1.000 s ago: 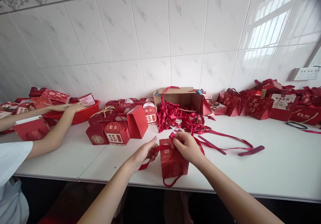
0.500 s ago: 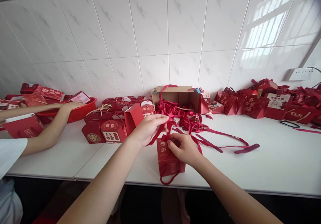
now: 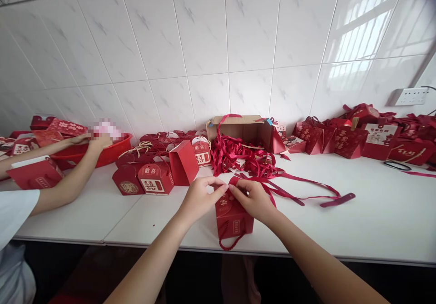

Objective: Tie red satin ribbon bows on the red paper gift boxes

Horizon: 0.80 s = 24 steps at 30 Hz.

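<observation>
A small red gift box (image 3: pixel 235 222) with gold characters stands near the table's front edge, a braided red cord hanging from its front. Over its top, my left hand (image 3: pixel 204 197) pinches red ribbon (image 3: pixel 234 181) with thumb and fingers. Close beside it, my right hand (image 3: pixel 254 199) grips the same ribbon, the two thumbs almost touching. My fingers partly cover the ribbon and the upper part of the box. Just behind my hands, a heap of loose red ribbons (image 3: pixel 235 152) spills from a cardboard box (image 3: pixel 254 131).
Left of my hands are several red gift boxes (image 3: pixel 155 179). A co-worker's hands (image 3: pixel 98 140) reach into a red basin (image 3: pixel 117 150) at far left. More red boxes (image 3: pixel 350 140) line the right wall side. Ribbon strips (image 3: pixel 337 200) and a black loop (image 3: pixel 397 166) lie on the table (image 3: pixel 340 231).
My left hand has come down from above the box to meet my right hand at its top, bringing the ribbon down. The co-worker's hands now hold something pink, blurred out, over the basin.
</observation>
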Motion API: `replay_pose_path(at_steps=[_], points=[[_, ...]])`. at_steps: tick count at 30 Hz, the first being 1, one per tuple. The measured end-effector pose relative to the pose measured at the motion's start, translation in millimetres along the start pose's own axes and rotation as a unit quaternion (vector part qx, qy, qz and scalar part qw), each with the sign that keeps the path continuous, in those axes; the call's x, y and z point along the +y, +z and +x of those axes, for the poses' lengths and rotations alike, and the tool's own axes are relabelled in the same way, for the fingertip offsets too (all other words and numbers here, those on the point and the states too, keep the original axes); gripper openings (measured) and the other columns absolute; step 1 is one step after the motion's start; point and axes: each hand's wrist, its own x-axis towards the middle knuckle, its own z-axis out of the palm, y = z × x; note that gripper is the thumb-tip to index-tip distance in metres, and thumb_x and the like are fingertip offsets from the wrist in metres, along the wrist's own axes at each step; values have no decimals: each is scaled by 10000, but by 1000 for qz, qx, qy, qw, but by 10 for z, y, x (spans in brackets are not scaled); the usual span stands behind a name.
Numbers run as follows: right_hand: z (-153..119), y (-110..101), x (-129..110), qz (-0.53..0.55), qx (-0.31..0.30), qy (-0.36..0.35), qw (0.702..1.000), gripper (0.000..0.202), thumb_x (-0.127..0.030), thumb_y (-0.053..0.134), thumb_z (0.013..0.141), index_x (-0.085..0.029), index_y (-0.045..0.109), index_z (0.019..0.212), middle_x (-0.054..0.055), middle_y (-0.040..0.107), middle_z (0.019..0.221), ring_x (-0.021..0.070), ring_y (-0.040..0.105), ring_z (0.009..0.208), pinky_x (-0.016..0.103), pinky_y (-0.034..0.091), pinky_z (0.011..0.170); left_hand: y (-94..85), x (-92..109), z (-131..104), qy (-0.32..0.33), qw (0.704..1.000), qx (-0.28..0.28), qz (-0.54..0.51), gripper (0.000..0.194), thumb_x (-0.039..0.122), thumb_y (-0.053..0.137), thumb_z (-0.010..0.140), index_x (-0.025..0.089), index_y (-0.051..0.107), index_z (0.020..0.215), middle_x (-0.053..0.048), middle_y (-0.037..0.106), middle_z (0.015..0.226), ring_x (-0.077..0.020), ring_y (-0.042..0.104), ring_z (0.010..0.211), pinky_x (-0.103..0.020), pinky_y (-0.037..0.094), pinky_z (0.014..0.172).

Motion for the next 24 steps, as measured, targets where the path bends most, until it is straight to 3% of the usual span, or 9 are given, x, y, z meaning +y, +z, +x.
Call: replay_pose_path(at_steps=[4,8,13,18,24], points=[[-18,46,3,109,48,45,992,212,-355,580,808,-222,440,719,4,686,640,189,663,647,272,459,592,47,-53,-53,19,999,40,13,180,346,590,799,193,686,803,-26,718,853,-204,647,837,-309,473,800],[-34,86,12,177,72,52,980,302,-343,632,776,-244,347,767,-29,681,628,195,683,658,274,474,603,69,-98,-75,38,999,35,-5,171,333,540,841,192,633,815,-20,680,861,-192,622,863,-308,458,820],[-27,98,13,119,65,13,991,122,-316,597,805,-206,561,765,-8,665,617,171,648,622,265,469,599,144,-147,-92,59,995,8,-74,160,303,458,886,192,555,824,-12,607,851,-167,584,874,-290,452,812],[-47,95,11,77,72,2,994,138,-298,598,800,-188,677,773,39,711,736,183,653,686,274,491,622,212,-171,-104,73,993,42,-84,101,234,596,787,198,523,847,0,581,856,-158,579,882,-275,447,817],[-129,88,31,-22,90,-48,995,171,-288,650,773,-223,725,912,60,683,864,228,619,846,358,496,758,250,-236,-85,64,991,88,-72,51,197,595,765,194,547,783,5,602,786,-142,576,786,-258,446,744]])
